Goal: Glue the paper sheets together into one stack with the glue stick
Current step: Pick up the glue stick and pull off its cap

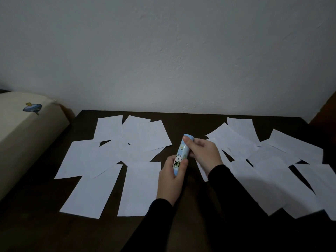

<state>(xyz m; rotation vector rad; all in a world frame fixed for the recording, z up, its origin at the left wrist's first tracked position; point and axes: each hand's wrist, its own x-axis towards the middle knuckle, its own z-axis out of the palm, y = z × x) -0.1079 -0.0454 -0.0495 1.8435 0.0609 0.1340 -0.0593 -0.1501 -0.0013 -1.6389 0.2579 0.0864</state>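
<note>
Glue stick (182, 155) held above the counter (181, 117) centre, long axis running near-to-far. Left hand (171, 179) grips the lower barrel; right hand (203, 153) pinches the far cap end. Paper sheets (109, 160) lie loose on both sides, unglued. Uncapping looks next.

- A home room, dimly lit.
- Plain white plaster wall (181, 51) behind a dark wooden table (54, 224).
- Cream cushion (21, 135) with cartoon print at the table's left edge.
</note>
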